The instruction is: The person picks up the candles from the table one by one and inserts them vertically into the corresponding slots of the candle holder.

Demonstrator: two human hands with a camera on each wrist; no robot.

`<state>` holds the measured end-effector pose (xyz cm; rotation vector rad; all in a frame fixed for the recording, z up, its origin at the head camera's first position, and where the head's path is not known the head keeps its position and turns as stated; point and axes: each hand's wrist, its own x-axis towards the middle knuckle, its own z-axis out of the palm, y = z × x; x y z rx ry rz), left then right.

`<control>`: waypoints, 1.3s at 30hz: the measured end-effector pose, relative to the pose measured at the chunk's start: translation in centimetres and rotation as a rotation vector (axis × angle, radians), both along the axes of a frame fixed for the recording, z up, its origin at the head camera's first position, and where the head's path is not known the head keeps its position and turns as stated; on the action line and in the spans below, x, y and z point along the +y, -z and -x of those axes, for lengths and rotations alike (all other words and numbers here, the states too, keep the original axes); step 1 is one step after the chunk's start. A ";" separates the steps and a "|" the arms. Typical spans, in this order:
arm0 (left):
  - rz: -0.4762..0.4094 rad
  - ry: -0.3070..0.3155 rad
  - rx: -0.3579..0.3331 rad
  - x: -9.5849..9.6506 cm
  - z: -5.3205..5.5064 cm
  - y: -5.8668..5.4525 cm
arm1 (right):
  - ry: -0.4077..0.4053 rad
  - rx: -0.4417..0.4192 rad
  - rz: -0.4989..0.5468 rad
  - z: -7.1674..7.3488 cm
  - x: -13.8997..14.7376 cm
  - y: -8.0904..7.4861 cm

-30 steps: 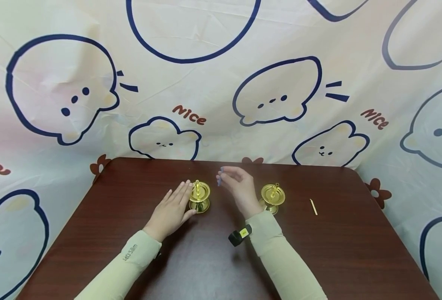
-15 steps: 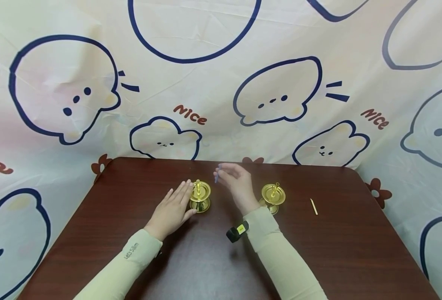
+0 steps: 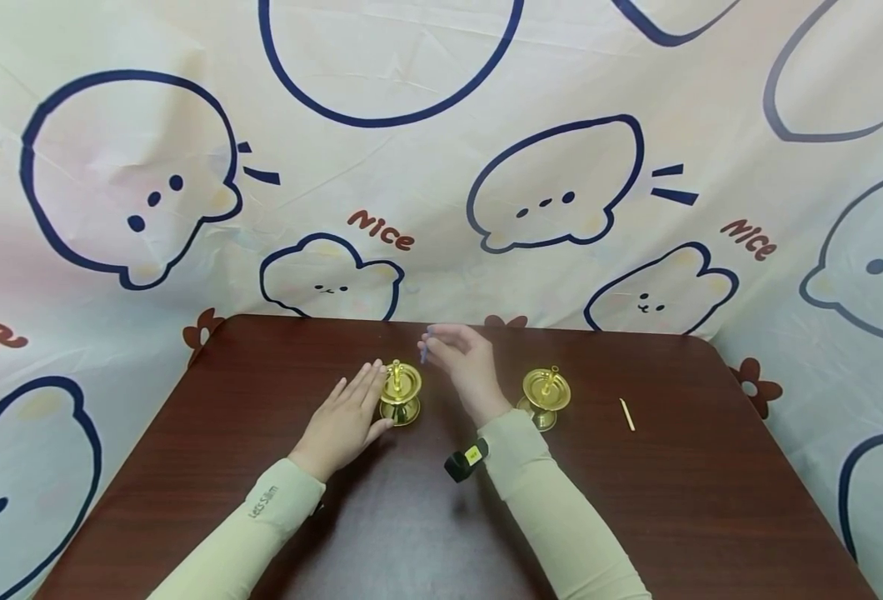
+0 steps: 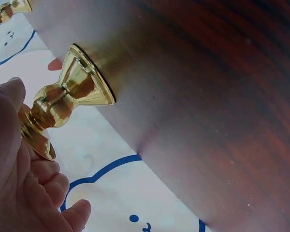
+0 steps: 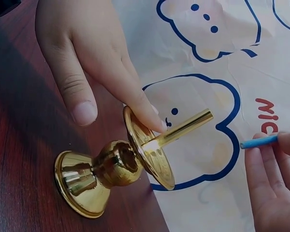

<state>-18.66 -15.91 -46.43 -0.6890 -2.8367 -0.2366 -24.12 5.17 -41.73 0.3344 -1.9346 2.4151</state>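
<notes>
A brass candlestick [image 3: 400, 392] stands on the table left of centre. In the right wrist view it shows a flared base, a round dish and an upright tube. My left hand [image 3: 342, 421] lies alongside its left side, fingers straight, one fingertip right at the dish rim and the thumb apart. Up and to the right of the dish, my right hand [image 3: 467, 367] pinches a thin blue stick [image 5: 258, 142] between thumb and fingers. One end of the stick points toward the tube, with a gap between them.
Right of my right wrist stands a second brass candlestick [image 3: 546, 389]. A short yellow stick [image 3: 627, 414] lies further right on the dark wooden table [image 3: 711, 500]. Behind the table hangs a cartoon-printed cloth [image 3: 426, 183].
My right hand has moved left and slightly up with the blue stick, closer to the left candlestick. My left hand and both candlesticks stay in place.
</notes>
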 end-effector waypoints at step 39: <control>-0.011 -0.012 -0.015 0.2 -0.3 -0.3 | -0.065 -0.019 -0.042 0.6 -1.9 -0.4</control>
